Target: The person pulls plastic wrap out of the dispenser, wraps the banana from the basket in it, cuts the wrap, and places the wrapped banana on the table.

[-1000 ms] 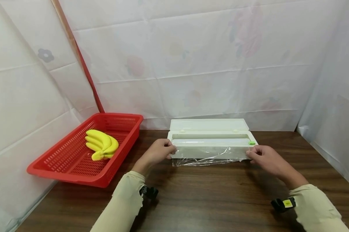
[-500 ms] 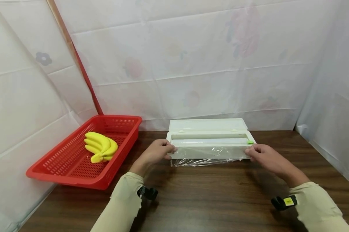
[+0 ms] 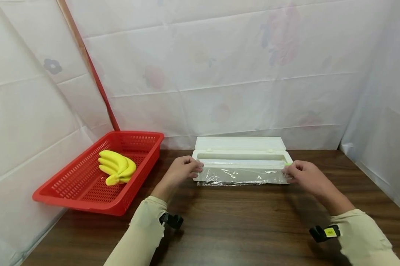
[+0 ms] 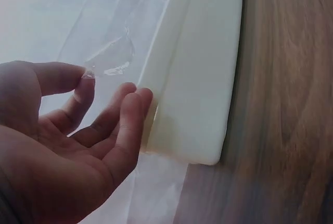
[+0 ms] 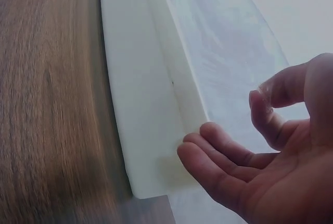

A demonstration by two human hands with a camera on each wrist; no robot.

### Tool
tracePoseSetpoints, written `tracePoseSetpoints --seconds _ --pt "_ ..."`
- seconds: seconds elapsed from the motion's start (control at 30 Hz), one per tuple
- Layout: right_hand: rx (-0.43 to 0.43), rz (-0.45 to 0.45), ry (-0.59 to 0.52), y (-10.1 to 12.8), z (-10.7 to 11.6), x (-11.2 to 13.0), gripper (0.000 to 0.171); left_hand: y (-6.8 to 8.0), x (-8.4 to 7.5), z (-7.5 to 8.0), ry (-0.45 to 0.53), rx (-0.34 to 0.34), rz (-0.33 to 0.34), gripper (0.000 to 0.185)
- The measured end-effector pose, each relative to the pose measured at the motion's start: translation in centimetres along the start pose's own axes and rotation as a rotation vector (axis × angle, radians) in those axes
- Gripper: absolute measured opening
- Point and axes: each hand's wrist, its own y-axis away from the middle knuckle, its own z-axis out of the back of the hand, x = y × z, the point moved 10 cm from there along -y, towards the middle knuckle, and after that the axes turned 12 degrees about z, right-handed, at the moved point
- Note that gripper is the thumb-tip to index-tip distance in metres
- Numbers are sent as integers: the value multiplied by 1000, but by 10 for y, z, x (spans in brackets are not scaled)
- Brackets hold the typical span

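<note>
We pinch the film (image 3: 241, 176) at both ends — left hand (image 3: 181, 170) and right hand (image 3: 301, 175) equally near. Its long axis runs side to side, draped over the box (image 3: 241, 155) front on the bench (image 3: 239, 221).

Makeshift recording booth, white sheets (image 3: 239, 74) draped around a wooden table (image 3: 239, 229)

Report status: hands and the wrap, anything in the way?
Left hand and right hand each pinch an end of the cling film. Film spans the white dispenser box front, lid open. Nothing in the way.
</note>
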Motion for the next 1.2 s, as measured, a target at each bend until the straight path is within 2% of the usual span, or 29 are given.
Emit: tracePoseSetpoints --seconds 0.2,0.5,0.7,0.8,0.97,1.2 --pt "-24 28 -61 -1 1 4 30 4 -3 -5 55 48 -1 13" --pt "-99 68 -158 1 8 9 40 3 -6 -7 170 86 -7 20" --pt "-141 48 -193 2 11 5 43 4 -6 -6 178 80 0 19" --pt "-157 71 -196 2 12 7 44 5 -7 -5 172 77 -1 18" --pt "-184 119 -225 2 14 13 45 4 -7 -4 181 63 8 26" --pt "-177 131 -223 3 13 15 47 4 -9 -2 205 33 4 25"
